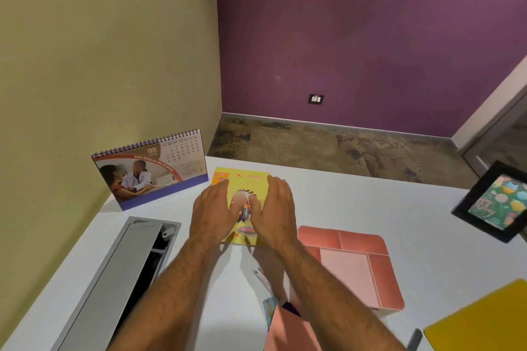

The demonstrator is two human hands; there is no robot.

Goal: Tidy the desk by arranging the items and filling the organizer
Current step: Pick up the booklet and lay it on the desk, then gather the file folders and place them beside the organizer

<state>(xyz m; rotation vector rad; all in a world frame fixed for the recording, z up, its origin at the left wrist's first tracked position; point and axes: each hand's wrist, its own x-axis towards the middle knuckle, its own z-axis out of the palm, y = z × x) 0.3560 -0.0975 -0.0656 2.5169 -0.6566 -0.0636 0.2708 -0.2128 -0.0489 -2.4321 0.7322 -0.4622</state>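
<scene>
A yellow notebook (251,179) with a printed cover lies flat on the white desk (356,202). My left hand (212,214) rests on its left side and my right hand (275,208) on its right side, fingers spread, palms down. To the right lies a pink organizer tray (356,262) with several compartments, which look bare. Between my forearms a metal ruler (261,276) shows, partly hidden. Below it a pink upright holder (288,328) and a blue card (269,310) peek out.
A spiral desk calendar (151,171) stands at the back left by the wall. A grey cable box (114,279) with its lid open is set into the desk at left. A black photo frame (496,202) leans at right. A yellow folder (484,322) and a grey pen (415,339) lie at bottom right.
</scene>
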